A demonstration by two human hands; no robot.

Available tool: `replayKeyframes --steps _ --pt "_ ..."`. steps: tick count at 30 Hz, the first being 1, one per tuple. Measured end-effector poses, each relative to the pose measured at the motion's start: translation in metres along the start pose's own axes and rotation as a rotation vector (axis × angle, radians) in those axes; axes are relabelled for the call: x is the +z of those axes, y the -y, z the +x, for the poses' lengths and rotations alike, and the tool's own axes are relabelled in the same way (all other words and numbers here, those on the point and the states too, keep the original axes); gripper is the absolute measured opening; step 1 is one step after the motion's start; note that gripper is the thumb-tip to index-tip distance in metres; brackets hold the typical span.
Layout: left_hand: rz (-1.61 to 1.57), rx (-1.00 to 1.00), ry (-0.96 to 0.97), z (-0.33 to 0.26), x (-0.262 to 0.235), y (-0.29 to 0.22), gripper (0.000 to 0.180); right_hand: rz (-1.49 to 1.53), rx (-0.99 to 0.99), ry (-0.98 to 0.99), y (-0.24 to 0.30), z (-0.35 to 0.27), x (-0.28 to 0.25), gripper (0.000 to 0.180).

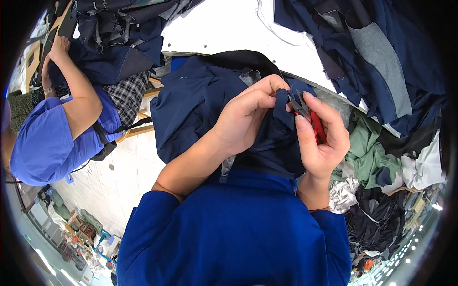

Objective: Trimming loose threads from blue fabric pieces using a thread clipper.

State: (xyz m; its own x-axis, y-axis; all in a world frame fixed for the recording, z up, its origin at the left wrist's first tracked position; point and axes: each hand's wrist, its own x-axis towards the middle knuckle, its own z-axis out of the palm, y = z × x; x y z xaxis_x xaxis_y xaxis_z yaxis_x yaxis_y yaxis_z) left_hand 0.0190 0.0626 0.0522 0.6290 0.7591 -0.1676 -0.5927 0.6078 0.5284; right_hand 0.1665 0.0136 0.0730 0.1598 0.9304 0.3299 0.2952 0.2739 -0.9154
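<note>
A navy garment (200, 95) lies bunched over my lap and against the table edge. My left hand (248, 112) pinches a narrow, raw-edged part of it and holds that part up. Close on its right, my right hand (324, 133) grips small thread snips (316, 125) with red handles and dark metal blades. The blades point up toward the pinched cloth, right beside it; whether they touch it I cannot tell. Much of the garment under my hands is hidden by my forearms.
A white table (229, 31) stretches ahead, with navy and grey garments (381, 62) piled at its right and more dark cloth (119, 28) at its left. A co-worker in a blue shirt (52, 138) sits at the left. Green fabric (372, 148) and dark scraps (377, 219) lie at right.
</note>
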Motion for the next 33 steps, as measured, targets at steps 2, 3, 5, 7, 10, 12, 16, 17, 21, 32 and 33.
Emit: replayKeyframes --steps 2,3,5,7,10,12,16,17,21,32,33 --pt "-0.005 -0.009 0.004 -0.0002 -0.0004 -0.0003 0.018 -0.012 -0.008 0.006 0.0005 0.0002 -0.0006 0.030" --pt "-0.010 -0.017 0.008 -0.0003 -0.0006 -0.0003 0.018 -0.014 -0.006 0.010 0.0009 0.0002 -0.0010 0.030" --pt "0.018 -0.017 0.013 0.0002 -0.0013 -0.0004 0.018 -0.017 -0.003 0.014 0.0008 0.0000 -0.0017 0.030" --pt "0.045 -0.018 0.017 0.0004 -0.0007 -0.0010 0.018 -0.002 -0.018 0.011 0.0001 0.0002 -0.0024 0.031" --pt "0.061 -0.044 0.008 0.0009 0.0010 -0.0022 0.018 0.027 -0.018 -0.002 0.0013 0.0012 -0.0009 0.031" --pt "0.012 -0.052 0.027 0.0002 -0.0009 -0.0017 0.020 -0.003 0.003 0.016 0.0049 0.0002 -0.0040 0.030" --pt "0.062 -0.048 0.015 -0.0015 0.0019 -0.0048 0.021 -0.034 0.029 0.007 0.0056 -0.0025 -0.0056 0.030" --pt "0.053 -0.059 0.006 -0.0018 0.0026 -0.0051 0.022 -0.035 0.029 0.008 0.0053 -0.0030 -0.0058 0.030" --pt "0.059 -0.079 -0.024 -0.0029 0.0018 -0.0047 0.022 -0.033 0.027 0.007 0.0039 -0.0043 -0.0059 0.030" --pt "0.087 -0.074 -0.027 -0.0023 0.0046 -0.0044 0.022 -0.063 0.038 0.010 0.0064 -0.0035 -0.0087 0.030" --pt "0.094 -0.069 -0.023 -0.0020 0.0044 -0.0040 0.021 -0.070 0.042 0.015 0.0066 -0.0035 -0.0096 0.030"
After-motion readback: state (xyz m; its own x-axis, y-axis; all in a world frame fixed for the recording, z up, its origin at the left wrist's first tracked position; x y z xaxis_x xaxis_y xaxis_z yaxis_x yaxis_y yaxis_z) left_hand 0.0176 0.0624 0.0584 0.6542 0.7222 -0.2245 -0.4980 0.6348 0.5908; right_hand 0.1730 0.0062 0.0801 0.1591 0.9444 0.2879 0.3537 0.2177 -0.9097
